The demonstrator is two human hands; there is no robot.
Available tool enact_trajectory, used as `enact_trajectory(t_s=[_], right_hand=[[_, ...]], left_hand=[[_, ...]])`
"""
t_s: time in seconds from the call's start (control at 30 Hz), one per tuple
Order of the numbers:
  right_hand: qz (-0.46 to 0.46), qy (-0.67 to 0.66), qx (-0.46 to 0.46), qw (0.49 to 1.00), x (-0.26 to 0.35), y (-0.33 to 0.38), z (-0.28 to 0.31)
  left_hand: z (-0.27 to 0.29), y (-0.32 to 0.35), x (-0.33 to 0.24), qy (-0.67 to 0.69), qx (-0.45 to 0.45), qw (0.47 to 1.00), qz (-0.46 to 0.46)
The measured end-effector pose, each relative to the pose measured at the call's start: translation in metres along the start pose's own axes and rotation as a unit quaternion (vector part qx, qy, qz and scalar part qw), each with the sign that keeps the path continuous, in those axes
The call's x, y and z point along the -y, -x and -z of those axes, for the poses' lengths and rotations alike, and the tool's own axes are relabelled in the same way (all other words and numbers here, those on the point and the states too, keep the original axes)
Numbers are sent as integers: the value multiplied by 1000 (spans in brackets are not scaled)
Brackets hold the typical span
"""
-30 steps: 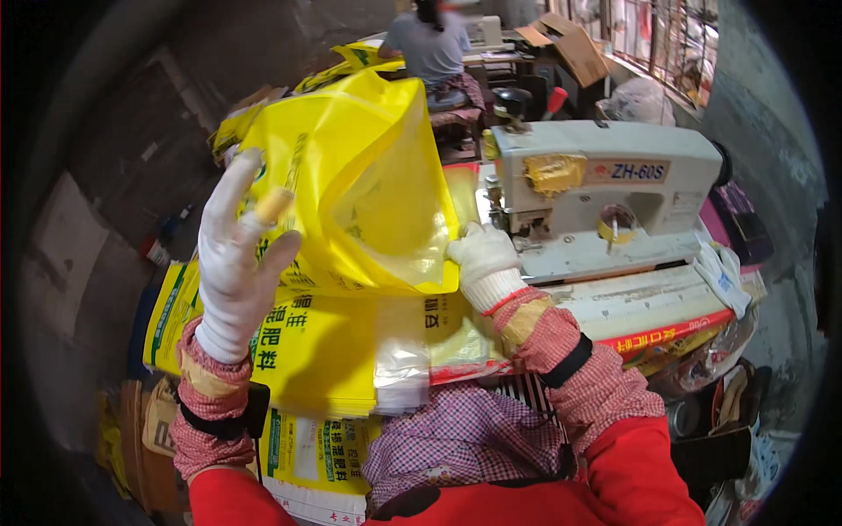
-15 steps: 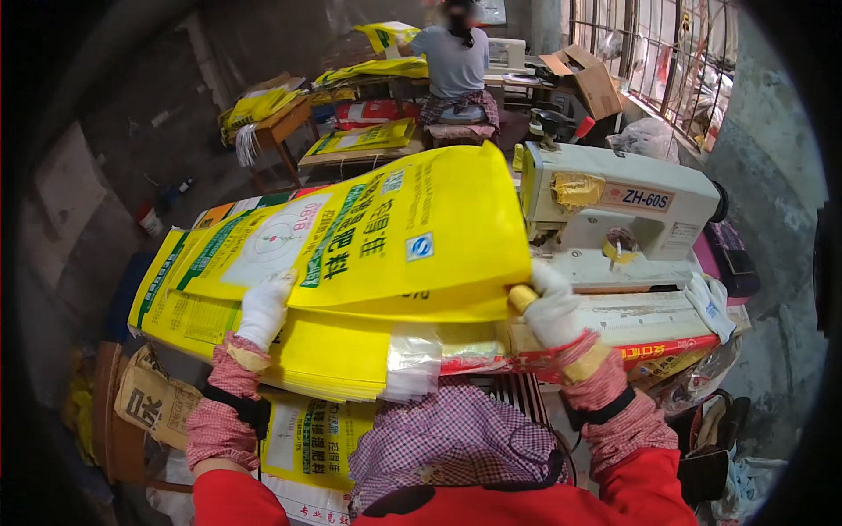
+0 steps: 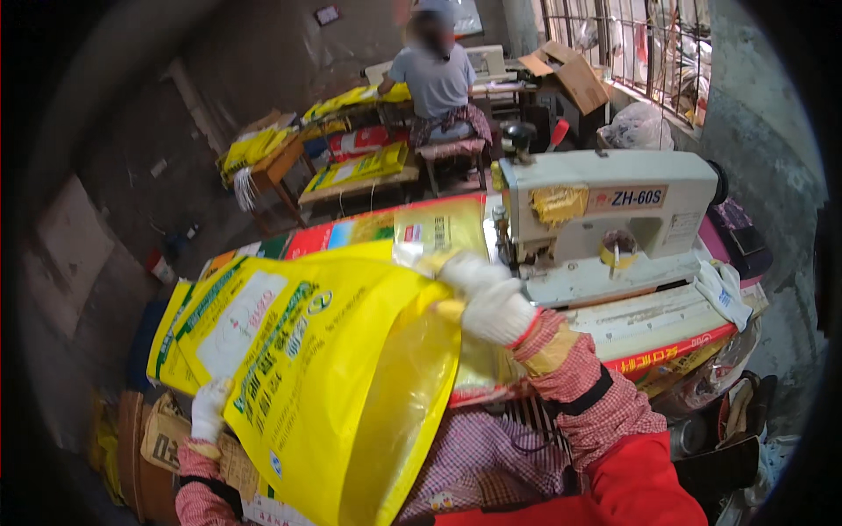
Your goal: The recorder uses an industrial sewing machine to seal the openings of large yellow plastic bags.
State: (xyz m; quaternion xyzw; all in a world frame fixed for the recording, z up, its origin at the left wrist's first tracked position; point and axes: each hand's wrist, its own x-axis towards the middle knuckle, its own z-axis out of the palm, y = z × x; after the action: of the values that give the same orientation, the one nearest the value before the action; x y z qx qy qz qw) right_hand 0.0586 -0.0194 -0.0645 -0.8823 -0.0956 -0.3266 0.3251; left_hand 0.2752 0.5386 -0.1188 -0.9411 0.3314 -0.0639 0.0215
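A yellow printed plastic sack [image 3: 338, 316] lies slanted across the pile in front of me, its wide end gaping toward my lap so the shiny inside shows. My left hand [image 3: 210, 410], in a white glove, is closed on the sack's left edge. At the far corner of the gaping end is my right hand [image 3: 491, 302], also gloved, with yellow coverings on its fingers. It pinches the sack's rim there, its fingertips slightly blurred. More yellow sacks [image 3: 168, 337] lie beneath.
A white industrial sewing machine [image 3: 614, 210] stands right of the sacks, a spare glove [image 3: 723, 292] on its table edge. Red printed sacking [image 3: 443, 223] covers the far tabletop. Beyond, a seated person [image 3: 431, 79] works among yellow sacks and a cardboard box [image 3: 566, 74].
The sack's wide end has swung down toward me and gapes. My left hand has moved lower and left, my right hand leftward. Red sacking now shows behind.
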Motion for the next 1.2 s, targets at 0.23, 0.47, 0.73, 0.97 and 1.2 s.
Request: enact_trajectory(t_s=[0.23, 0.47, 0.73, 0.97, 1.2], right_hand=[[128, 175, 249, 944, 38, -12, 7], [81, 17, -194, 977, 32, 9, 19], [-132, -78, 0, 988, 0, 75, -12], [-139, 70, -151, 976, -8, 80, 3], [-138, 124, 70, 980, 33, 106, -12]], left_hand=[[-4, 2, -21, -155, -106, 972, -140], [-2, -7, -41, -105, -90, 984, -110], [-2, 0, -52, -65, -52, 996, -9], [-9, 7, -39, -10, -36, 999, 26], [-23, 13, -34, -138, -75, 988, -17]])
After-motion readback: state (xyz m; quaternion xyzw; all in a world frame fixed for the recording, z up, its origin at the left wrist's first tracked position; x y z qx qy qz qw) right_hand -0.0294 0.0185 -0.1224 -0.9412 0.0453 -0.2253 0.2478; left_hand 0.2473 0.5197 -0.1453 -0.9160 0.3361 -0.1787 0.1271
